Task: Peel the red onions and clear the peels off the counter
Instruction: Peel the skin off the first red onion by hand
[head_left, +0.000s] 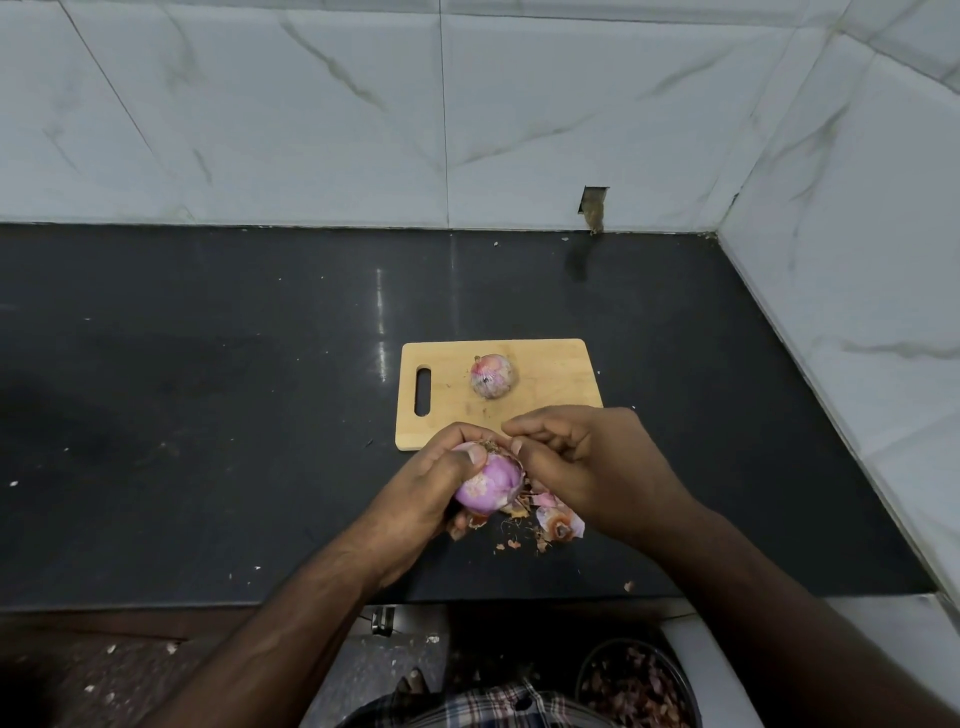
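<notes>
Left hand (441, 483) was curled round a partly peeled red onion (491, 486), which was held above the dark counter (208, 415) with the thumb pressed on its upper side. Right hand (582, 462) was brought in just beside it, its fingertips (517, 444) pinched at the dry skin near the onion's root end; how much skin was caught between them could not be told. Directly beneath the two hands, and partly hidden by the right wrist, loose peels (558, 519) and small flakes were scattered on the counter. Beyond the hands a wooden cutting board (550, 364) was laid, its near edge covered by the knuckles, and on it a second red onion (493, 376) was set, well apart from the held one. A marble-tiled wall (311, 130) was seen behind the board and to the right of the right hand. Below the right forearm, off the counter's front edge, a dark round bin (634, 686) holding onion peels was seen.
</notes>
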